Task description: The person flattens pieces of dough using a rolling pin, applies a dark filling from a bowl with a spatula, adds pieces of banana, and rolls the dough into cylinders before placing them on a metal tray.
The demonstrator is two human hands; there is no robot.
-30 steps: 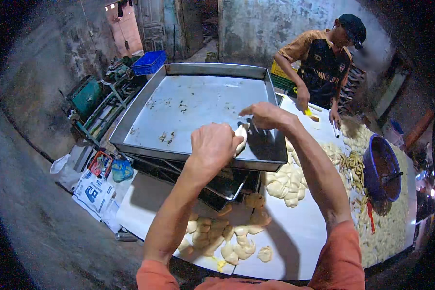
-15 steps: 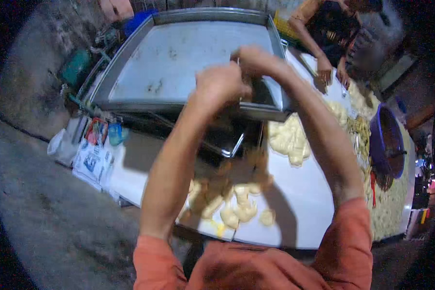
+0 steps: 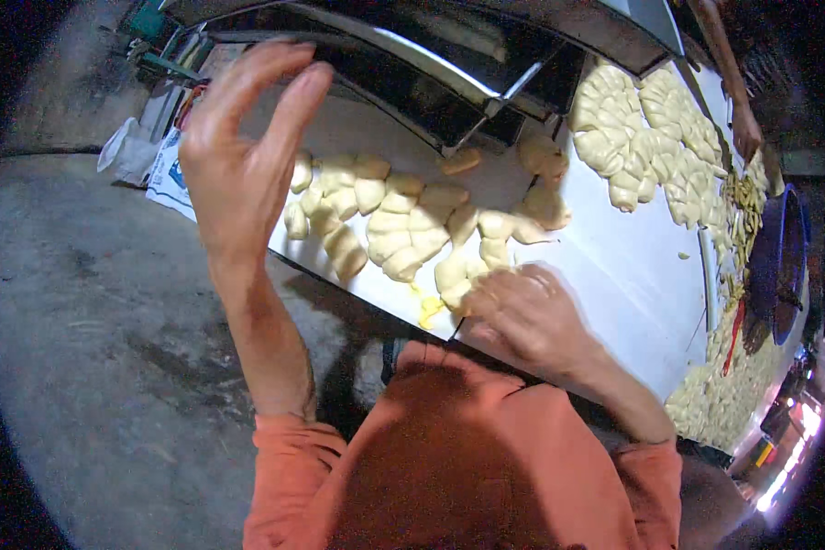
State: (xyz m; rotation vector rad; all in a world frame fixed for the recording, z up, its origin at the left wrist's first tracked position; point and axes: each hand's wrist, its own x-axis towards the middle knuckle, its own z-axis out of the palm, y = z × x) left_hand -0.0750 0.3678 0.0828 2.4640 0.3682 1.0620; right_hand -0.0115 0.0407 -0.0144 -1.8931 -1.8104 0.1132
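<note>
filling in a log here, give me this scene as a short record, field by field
setting: flat white tabletop with pale rounded dough pieces in clusters
left hand: bare, raised at the left, thumb and fingers apart, nothing visible in its grip
right hand: bare, at the near edge of a cluster, blurred; grip unclear
behind: dark rectangular metal trays
far right: round purple-blue basin, slim red tool
other person: bare hand at upper right
</note>
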